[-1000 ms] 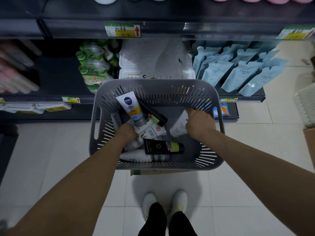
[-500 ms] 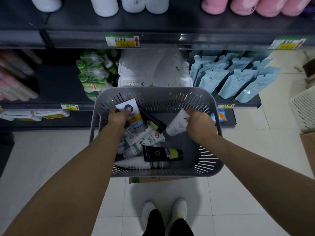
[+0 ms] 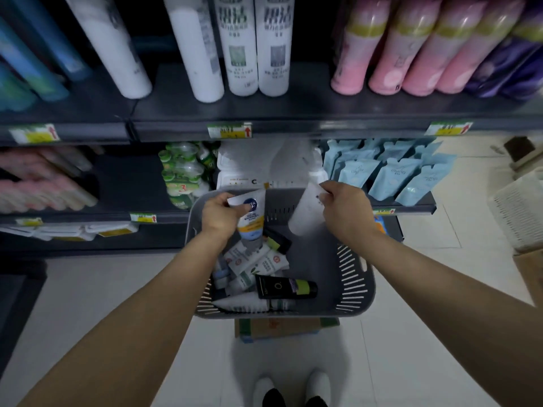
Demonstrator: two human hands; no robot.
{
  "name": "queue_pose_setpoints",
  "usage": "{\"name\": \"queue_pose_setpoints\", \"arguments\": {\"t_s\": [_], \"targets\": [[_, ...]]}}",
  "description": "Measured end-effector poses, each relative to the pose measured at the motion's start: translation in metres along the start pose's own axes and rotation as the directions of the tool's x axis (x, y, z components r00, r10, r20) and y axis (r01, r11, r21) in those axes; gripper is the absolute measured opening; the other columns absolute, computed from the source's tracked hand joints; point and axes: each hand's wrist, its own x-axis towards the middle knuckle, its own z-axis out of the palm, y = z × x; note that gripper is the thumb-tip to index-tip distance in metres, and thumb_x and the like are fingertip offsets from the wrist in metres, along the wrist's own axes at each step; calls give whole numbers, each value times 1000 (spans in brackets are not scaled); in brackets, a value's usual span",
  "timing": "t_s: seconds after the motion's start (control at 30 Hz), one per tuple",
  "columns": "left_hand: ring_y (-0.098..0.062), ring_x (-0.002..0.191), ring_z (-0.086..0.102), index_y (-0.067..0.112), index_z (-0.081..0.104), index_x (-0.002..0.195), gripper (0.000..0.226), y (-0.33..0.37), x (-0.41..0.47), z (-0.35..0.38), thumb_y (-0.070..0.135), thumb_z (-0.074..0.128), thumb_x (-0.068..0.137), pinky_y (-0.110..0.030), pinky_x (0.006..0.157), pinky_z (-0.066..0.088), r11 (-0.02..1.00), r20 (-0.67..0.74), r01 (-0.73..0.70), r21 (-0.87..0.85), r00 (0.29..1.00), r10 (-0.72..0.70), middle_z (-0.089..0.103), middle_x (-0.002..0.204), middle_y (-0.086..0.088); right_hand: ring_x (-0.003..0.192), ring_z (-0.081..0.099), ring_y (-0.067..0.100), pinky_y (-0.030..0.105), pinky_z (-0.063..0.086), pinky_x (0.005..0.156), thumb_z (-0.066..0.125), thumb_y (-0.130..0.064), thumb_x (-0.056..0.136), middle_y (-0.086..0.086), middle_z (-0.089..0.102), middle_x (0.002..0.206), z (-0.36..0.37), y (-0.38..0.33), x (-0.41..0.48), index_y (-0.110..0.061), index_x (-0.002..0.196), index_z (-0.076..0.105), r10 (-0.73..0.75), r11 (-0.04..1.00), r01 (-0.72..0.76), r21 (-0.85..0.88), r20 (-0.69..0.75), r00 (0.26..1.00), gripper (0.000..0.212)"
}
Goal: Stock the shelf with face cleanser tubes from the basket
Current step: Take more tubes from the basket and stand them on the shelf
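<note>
A grey slotted basket [image 3: 351, 277] stands on a cardboard box in front of the shelves. My left hand [image 3: 219, 214] grips a white Nivea tube [image 3: 249, 218] with a blue logo and yellow band, lifted over the basket's far left. My right hand [image 3: 342, 205] holds a plain white tube [image 3: 307, 215] by its crimped end above the far rim. Several tubes stay in the basket, among them a black tube with a green band [image 3: 286, 287] and white tubes [image 3: 255, 261].
The dark shelf [image 3: 293, 113] above carries white bottles [image 3: 244, 45] and pink bottles [image 3: 390, 45]. The lower shelf holds green packs [image 3: 183, 171], a white box [image 3: 264, 168] and light blue pouches [image 3: 390, 171]. A white basket [image 3: 520, 210] sits at right. My feet are below.
Both hands have risen from inside the basket toward its far rim, each lifting a tube. My view has tilted up, so the upper shelf with bottles has come into sight.
</note>
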Motion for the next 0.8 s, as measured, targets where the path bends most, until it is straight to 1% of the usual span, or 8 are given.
{"name": "queue_pose_setpoints", "arguments": {"t_s": [0.13,0.2,0.27,0.37,0.5,0.6,0.73,0.8], "targets": [[-12,64,61,13,58,72,21,78,-29,-16,-3,70,78,-14,53,51,991,105,-133,-13,985,134,62,75,-1,82,55,27,29,36,66,47,-12,94,14,67,96,-67,-35,-8,-8,105,63,-55,992,69,111,-123,991,20],[-9,64,61,16,58,72,22,124,-47,-24,-2,70,78,-18,59,52,980,134,-195,-25,971,197,64,78,-3,84,56,29,32,37,67,49,-13,93,15,68,96,-103,-53,-11,-8,106,65,-98,982,129,141,-209,973,21],[-13,69,61,14,58,72,20,169,-66,-31,-1,70,78,-22,61,53,963,139,-268,-41,952,271,64,79,-3,87,57,32,34,38,67,50,-14,94,15,68,95,-139,-70,-15,-9,106,65,-154,970,199,140,-280,948,20],[-12,68,62,13,57,71,18,233,-97,-41,2,69,80,-22,58,52,915,132,-403,-21,906,402,65,76,-1,86,58,33,34,38,65,50,-15,93,14,67,88,-196,-91,-21,-9,99,65,-218,954,277,115,-367,904,17],[3,51,59,13,54,69,22,304,-131,-53,0,68,80,-16,51,48,837,69,-543,-62,835,546,62,70,1,95,59,33,39,47,77,52,-16,92,14,70,99,-269,-114,-26,-11,105,67,-255,937,337,98,-470,845,21],[7,43,56,11,53,70,21,346,-152,-59,-2,66,81,-11,43,44,790,36,-607,-91,790,612,61,69,0,97,61,33,41,49,82,51,-18,93,13,70,101,-311,-126,-28,-12,108,66,-279,921,380,87,-532,799,23],[-5,55,61,14,56,68,21,383,-166,-67,1,67,81,-11,42,44,747,-15,-658,-96,751,660,64,72,0,104,60,33,38,48,85,51,-17,93,13,70,108,-350,-142,-23,-10,114,65,-320,907,420,32,-595,737,26],[-8,62,60,16,58,70,21,393,-165,-70,1,67,81,-11,44,45,739,-26,-666,-106,745,667,65,75,1,102,60,32,37,47,83,51,-16,93,12,70,107,-364,-145,-17,-10,113,65,-311,912,409,27,-605,733,25]]}}
